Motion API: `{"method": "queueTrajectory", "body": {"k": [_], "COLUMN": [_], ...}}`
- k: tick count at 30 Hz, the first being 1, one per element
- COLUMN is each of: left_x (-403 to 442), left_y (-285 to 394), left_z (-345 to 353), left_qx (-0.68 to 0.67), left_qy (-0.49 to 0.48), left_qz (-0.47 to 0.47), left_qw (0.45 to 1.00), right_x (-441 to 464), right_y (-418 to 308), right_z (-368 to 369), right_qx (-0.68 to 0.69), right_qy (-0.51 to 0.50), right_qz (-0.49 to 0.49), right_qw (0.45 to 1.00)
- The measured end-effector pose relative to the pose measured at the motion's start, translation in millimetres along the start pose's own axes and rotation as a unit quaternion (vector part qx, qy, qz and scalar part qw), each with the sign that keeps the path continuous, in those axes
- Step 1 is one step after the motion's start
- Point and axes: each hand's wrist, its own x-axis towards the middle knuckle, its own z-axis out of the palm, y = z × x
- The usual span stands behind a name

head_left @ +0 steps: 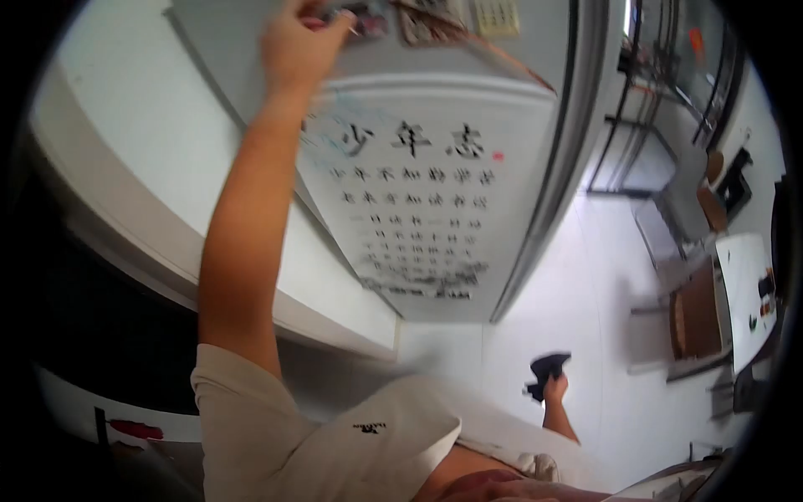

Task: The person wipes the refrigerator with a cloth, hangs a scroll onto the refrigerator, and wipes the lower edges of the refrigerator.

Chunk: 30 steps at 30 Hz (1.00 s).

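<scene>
My left hand (301, 50) is raised at the upper left, partly cut off by the top edge. Its fingers are bent round a small dark red item (314, 20), whose kind I cannot make out. Beside it, a small patterned pink and dark piece (368, 22) sits on a grey panel (393, 60). Below hangs a white poster (418, 197) with black Chinese calligraphy, its top edge curving out. Low on the right, my right hand (554, 388) grips a black pistol-shaped device (548, 366), held over the pale floor.
Also on the panel are a picture piece (431, 21), a yellow calendar-like card (497, 17) and a thin brown strip (510, 60). A white ledge (335, 305) runs along the left. Chairs (698, 314) and a white table (749, 293) stand at the right.
</scene>
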Motion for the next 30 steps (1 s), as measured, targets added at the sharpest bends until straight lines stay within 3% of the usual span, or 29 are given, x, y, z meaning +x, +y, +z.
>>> {"method": "queueTrajectory", "body": {"k": [1, 2, 3, 5, 7, 8, 9, 11, 13, 15, 17, 22, 25, 26, 29, 30], "left_x": [-12.6, -29.4, -48.6, -109.6, -184.8, -229.5, -278.8, -365.6, -453.2, -526.2, -587.3, -729.3, -754.9, -773.1, -787.3, -778.2], "left_y": [10.4, 9.1, 6.2, 8.2, -5.3, -28.3, -53.1, -84.4, -126.9, -162.2, -188.5, -249.2, -232.3, -240.2, -231.0, -218.2], "left_z": [-5.4, -5.5, -8.0, -22.6, -30.0, -23.7, -22.6, -26.2, -22.4, -15.0, 9.6, 94.2, 137.2, 154.0, 165.7, 156.8], "left_qx": [0.024, -0.020, -0.065, -0.026, -0.060, -0.046, -0.099, -0.201, -0.304, -0.330, -0.348, -0.398, -0.472, -0.553, -0.619, -0.638], "left_qy": [0.004, 0.034, 0.063, -0.010, -0.117, -0.174, -0.244, -0.317, -0.287, -0.236, -0.220, -0.158, -0.096, -0.088, -0.091, -0.089], "left_qz": [-0.021, 0.052, 0.121, 0.135, 0.073, -0.004, -0.155, -0.479, -0.684, -0.815, -0.830, -0.846, -0.811, -0.768, -0.692, -0.659], "left_qw": [1.000, 0.998, 0.989, 0.991, 0.989, 0.984, 0.952, 0.793, 0.598, 0.414, 0.377, 0.318, 0.331, 0.310, 0.360, 0.389], "right_x": [1.6, 5.5, 5.7, -4.3, -0.7, 0.4, -4.1, -7.9, -17.9, -25.3, -28.8, -3.6, 23.4, 30.1, 61.2, 70.9], "right_y": [-1.9, 5.1, -17.4, -44.9, -28.9, -42.0, -54.2, -52.7, -85.3, -109.3, -168.0, -183.2, -172.6, -167.3, -123.4, -107.1], "right_z": [1.9, 8.7, 0.5, -8.8, 6.4, 6.7, 10.1, 27.2, 32.3, 39.7, 39.1, 84.2, 127.2, 137.7, 181.0, 185.0], "right_qx": [0.018, 0.015, -0.041, 0.017, 0.046, 0.096, 0.153, 0.297, 0.419, 0.493, 0.520, 0.564, 0.586, 0.573, 0.566, 0.555], "right_qy": [0.009, 0.014, -0.041, -0.034, -0.023, -0.033, -0.039, -0.048, -0.062, -0.076, -0.083, -0.098, -0.065, -0.056, -0.010, -0.073], "right_qz": [-0.019, -0.028, 0.046, 0.032, 0.012, 0.045, 0.076, 0.167, 0.231, 0.276, 0.287, 0.259, 0.123, 0.073, -0.194, -0.248], "right_qw": [1.000, 0.999, 0.997, 0.999, 0.999, 0.994, 0.984, 0.939, 0.876, 0.822, 0.800, 0.778, 0.798, 0.814, 0.801, 0.791]}}
